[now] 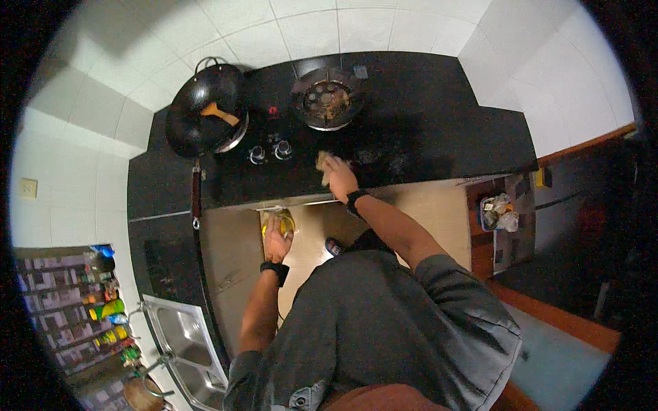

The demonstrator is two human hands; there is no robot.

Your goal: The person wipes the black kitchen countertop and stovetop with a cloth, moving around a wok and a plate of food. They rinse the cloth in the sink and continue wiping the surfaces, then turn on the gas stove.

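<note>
My right hand (341,178) presses a pale yellowish cloth or sponge (323,163) against the black cooktop (426,128), just in front of the round gas burner (327,100). The hand is slightly blurred. Lower and to the left, my left hand (278,240) grips a yellow, rounded object (288,218) in front of the counter's edge. Fingers cover part of that object, so I cannot tell exactly what it is. Two control knobs (270,152) sit on the cooktop, left of my right hand.
On the left burner stands a black wok (193,120) with a wooden spatula (220,113) in it; its handle (196,190) juts past the counter edge. A steel double sink (187,334) lies at lower left, near a shelf of bottles (110,309). A filled basket (497,213) stands right.
</note>
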